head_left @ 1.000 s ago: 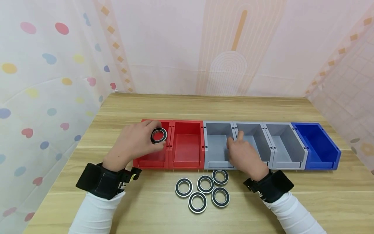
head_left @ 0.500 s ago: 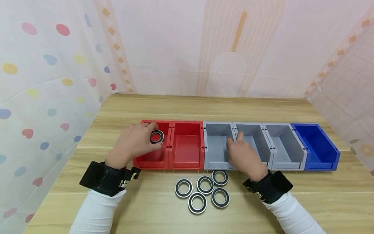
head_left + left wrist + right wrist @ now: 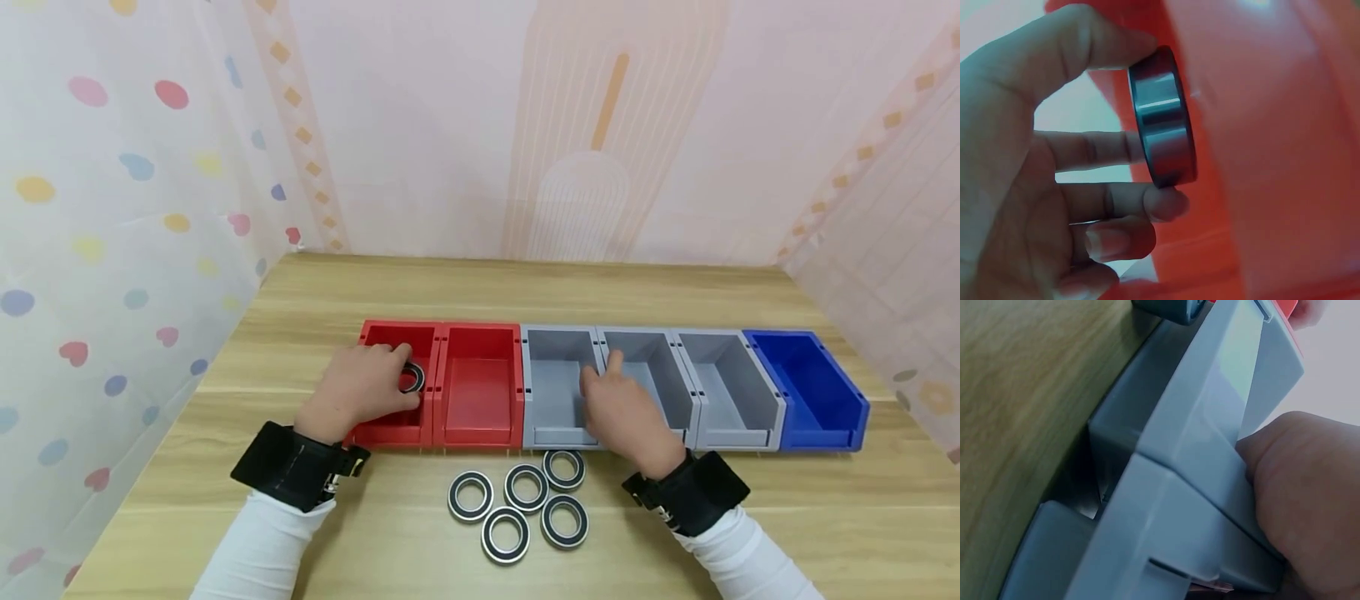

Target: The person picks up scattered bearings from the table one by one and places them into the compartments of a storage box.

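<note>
Over the leftmost red bin point(image 3: 397, 435), pinching a metal ring point(image 3: 1161, 115) from outside with the left grip point(image 3: 360, 387); likely stiff, weighty, slick; no telling with the right grip point(image 3: 628, 418).

No text can be read. The strap point(image 3: 281, 468) behind the left grip point(image 3: 363, 387) bears pale marks point(image 3: 331, 483); too small to tell.

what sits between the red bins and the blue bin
Three grey bins, side by side, with the right hand at the left two; the head view shows it.
</note>
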Action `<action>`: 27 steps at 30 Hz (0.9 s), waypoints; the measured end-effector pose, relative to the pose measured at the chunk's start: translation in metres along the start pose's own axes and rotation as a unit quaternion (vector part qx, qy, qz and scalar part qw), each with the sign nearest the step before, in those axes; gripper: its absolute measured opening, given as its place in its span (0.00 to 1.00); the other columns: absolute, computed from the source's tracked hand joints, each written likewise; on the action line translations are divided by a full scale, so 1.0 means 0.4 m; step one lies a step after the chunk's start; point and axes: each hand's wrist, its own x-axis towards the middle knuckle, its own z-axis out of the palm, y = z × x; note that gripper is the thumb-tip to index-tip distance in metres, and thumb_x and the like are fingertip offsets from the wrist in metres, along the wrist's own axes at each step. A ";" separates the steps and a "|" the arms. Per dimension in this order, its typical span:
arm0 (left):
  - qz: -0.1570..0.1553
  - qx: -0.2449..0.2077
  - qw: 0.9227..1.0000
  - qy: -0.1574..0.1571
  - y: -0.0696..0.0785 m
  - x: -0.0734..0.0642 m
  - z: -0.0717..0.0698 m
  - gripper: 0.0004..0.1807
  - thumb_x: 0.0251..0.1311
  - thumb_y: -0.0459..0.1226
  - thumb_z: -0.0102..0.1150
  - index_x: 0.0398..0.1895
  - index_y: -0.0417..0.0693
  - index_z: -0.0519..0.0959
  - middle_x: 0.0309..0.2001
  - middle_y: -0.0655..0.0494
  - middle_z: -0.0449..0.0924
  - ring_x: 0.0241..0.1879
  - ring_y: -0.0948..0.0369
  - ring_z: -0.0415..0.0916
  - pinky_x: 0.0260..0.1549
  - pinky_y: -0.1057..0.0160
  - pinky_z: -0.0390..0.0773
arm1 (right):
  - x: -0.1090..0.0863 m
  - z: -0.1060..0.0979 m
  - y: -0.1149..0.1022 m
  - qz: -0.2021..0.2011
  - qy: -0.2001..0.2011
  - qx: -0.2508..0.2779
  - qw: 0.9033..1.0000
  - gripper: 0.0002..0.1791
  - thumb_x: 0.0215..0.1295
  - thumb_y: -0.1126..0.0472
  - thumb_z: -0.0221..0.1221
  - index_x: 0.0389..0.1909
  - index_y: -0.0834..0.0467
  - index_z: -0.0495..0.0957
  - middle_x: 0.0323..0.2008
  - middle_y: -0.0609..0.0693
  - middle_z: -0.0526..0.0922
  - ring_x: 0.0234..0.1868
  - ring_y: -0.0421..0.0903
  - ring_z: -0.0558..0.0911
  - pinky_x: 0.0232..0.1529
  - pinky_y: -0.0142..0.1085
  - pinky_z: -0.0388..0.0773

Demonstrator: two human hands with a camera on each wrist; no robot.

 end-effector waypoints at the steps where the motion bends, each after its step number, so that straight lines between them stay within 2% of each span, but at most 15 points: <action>1: 0.002 0.005 1.000 0.002 0.003 0.000 0.005 0.23 0.40 0.50 0.61 0.36 0.45 0.73 0.19 0.58 0.70 0.19 0.61 0.67 0.20 0.63 0.69 | -0.001 0.001 0.000 -0.001 0.002 0.000 1.000 0.05 0.52 0.69 0.52 0.29 0.64 0.66 0.30 0.61 0.61 0.07 0.41 0.62 0.05 0.30 0.59; 4: 0.012 0.014 1.000 0.009 0.012 0.000 0.015 0.22 0.39 0.50 0.61 0.34 0.45 0.73 0.17 0.58 0.68 0.19 0.61 0.66 0.22 0.61 0.67 | -0.003 0.003 0.000 -0.005 0.009 -0.003 1.000 0.05 0.51 0.69 0.53 0.29 0.64 0.66 0.30 0.61 0.61 0.07 0.41 0.62 0.05 0.30 0.59; 9: 0.024 0.014 1.000 0.001 0.025 0.003 0.033 0.22 0.39 0.52 0.63 0.30 0.47 0.72 0.15 0.59 0.68 0.18 0.62 0.65 0.26 0.60 0.69 | -0.005 0.001 -0.002 -0.007 0.010 -0.005 1.000 0.06 0.51 0.70 0.54 0.29 0.64 0.66 0.30 0.61 0.61 0.07 0.41 0.61 0.05 0.29 0.59; 17: 0.015 0.003 1.000 -0.007 0.029 0.002 0.054 0.19 0.40 0.50 0.64 0.28 0.48 0.71 0.14 0.59 0.67 0.18 0.62 0.65 0.24 0.62 0.70 | -0.003 0.003 -0.002 -0.014 0.017 -0.007 1.000 0.06 0.50 0.70 0.54 0.29 0.64 0.66 0.31 0.62 0.62 0.07 0.40 0.61 0.05 0.29 0.58; 20: 0.007 0.010 1.000 -0.012 0.034 0.000 0.055 0.20 0.41 0.50 0.63 0.31 0.47 0.72 0.15 0.59 0.68 0.19 0.61 0.66 0.26 0.61 0.71 | -0.003 0.003 -0.003 -0.011 0.014 -0.003 1.000 0.06 0.51 0.70 0.53 0.29 0.64 0.66 0.31 0.62 0.61 0.07 0.40 0.61 0.05 0.29 0.58; 25: -0.005 0.022 0.999 -0.024 0.044 -0.005 0.053 0.28 0.40 0.50 0.65 0.43 0.43 0.75 0.24 0.55 0.75 0.26 0.58 0.71 0.31 0.57 0.73 | -0.004 0.001 -0.004 -0.005 0.009 -0.001 1.000 0.06 0.50 0.71 0.53 0.29 0.64 0.66 0.31 0.62 0.61 0.07 0.40 0.61 0.05 0.29 0.57; 27: -0.006 0.021 1.000 -0.017 0.048 -0.009 0.046 0.28 0.39 0.49 0.66 0.43 0.42 0.75 0.26 0.53 0.76 0.27 0.58 0.71 0.31 0.57 0.74 | -0.005 0.002 -0.004 -0.005 0.010 -0.003 1.000 0.06 0.50 0.71 0.53 0.29 0.64 0.66 0.31 0.61 0.61 0.07 0.40 0.61 0.05 0.28 0.57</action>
